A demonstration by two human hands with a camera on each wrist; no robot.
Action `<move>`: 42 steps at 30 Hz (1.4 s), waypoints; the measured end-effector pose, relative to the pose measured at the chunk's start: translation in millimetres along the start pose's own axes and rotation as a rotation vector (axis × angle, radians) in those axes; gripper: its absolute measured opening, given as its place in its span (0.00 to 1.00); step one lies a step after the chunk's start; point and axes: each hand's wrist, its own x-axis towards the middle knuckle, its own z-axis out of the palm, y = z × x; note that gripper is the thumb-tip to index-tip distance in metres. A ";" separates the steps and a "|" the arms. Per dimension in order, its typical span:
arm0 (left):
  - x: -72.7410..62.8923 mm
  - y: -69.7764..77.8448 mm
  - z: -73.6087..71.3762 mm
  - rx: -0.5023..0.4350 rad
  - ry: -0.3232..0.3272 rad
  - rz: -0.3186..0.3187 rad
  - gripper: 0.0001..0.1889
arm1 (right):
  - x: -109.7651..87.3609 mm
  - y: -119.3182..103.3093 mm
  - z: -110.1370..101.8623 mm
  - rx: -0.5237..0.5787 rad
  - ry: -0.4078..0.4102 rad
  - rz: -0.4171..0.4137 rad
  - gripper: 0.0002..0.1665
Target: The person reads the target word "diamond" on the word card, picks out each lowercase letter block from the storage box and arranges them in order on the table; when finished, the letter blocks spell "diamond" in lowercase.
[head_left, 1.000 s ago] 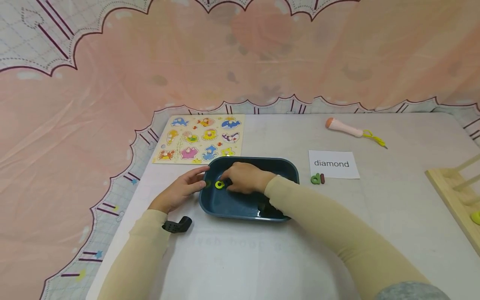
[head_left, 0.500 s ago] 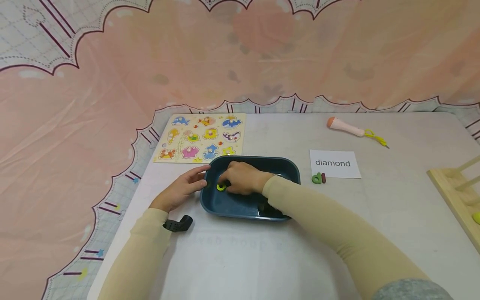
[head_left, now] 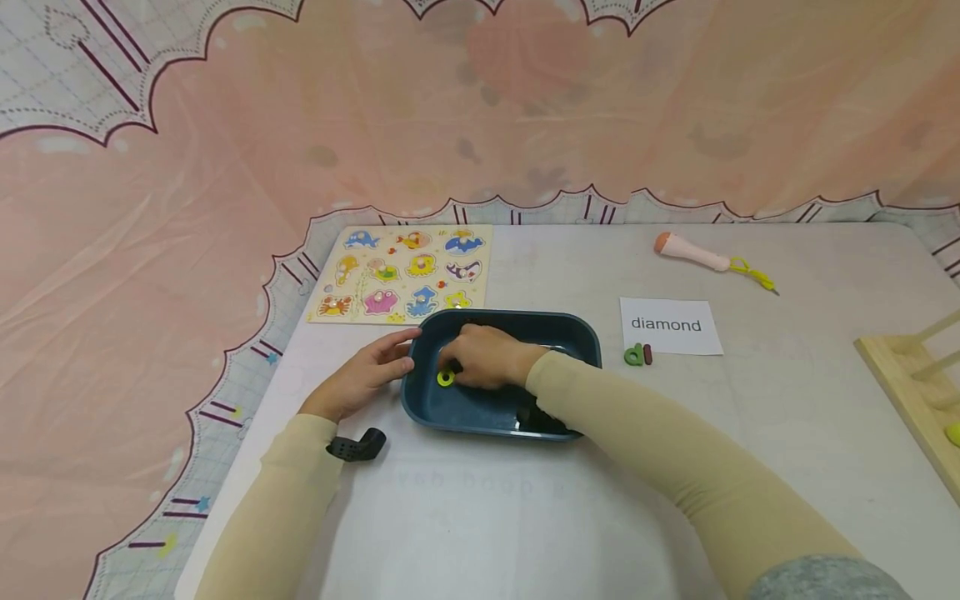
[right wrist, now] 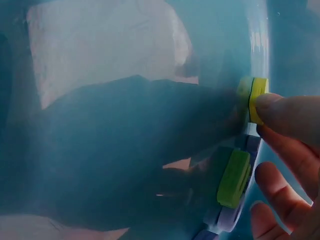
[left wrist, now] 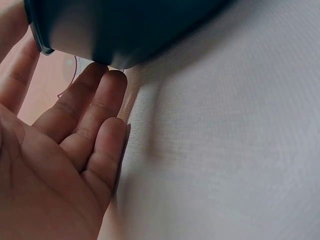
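Note:
My right hand [head_left: 487,357] reaches into a dark blue tray [head_left: 450,423] and pinches a small yellow ring-shaped letter [head_left: 446,378] between thumb and index finger. The right wrist view shows the thumb against the edge of this yellow letter [right wrist: 258,99]. Just below it are a green piece [right wrist: 234,179] and a purple piece [right wrist: 229,218], close to the other fingers. My left hand [head_left: 363,373] rests at the tray's left end. In the left wrist view, its fairly straight fingers touch the outside of the tray [left wrist: 125,30].
A white card [head_left: 671,327] reading "diamond" lies right of the tray, with a green letter d [head_left: 633,355] and a dark red letter [head_left: 648,354] at its lower edge. Behind are an animal puzzle board [head_left: 405,275] and a pink tool [head_left: 693,252]. A wooden rack [head_left: 900,383] stands far right.
The yellow letter has shifted slightly toward me and to the right inside the tray, under my right fingers. Both hands stay in nearly the same place.

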 end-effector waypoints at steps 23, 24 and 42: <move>1.0 0.3 1.4 -0.035 -0.004 0.022 0.32 | 4.1 -2.9 4.3 -0.012 -0.006 0.003 0.16; 1.1 0.6 1.4 -0.035 -0.003 0.022 0.32 | 4.0 -3.2 4.1 -0.013 -0.004 -0.001 0.16; -0.8 -1.5 0.9 -0.036 0.002 0.007 0.35 | -12.4 0.3 -17.5 0.054 0.055 0.022 0.17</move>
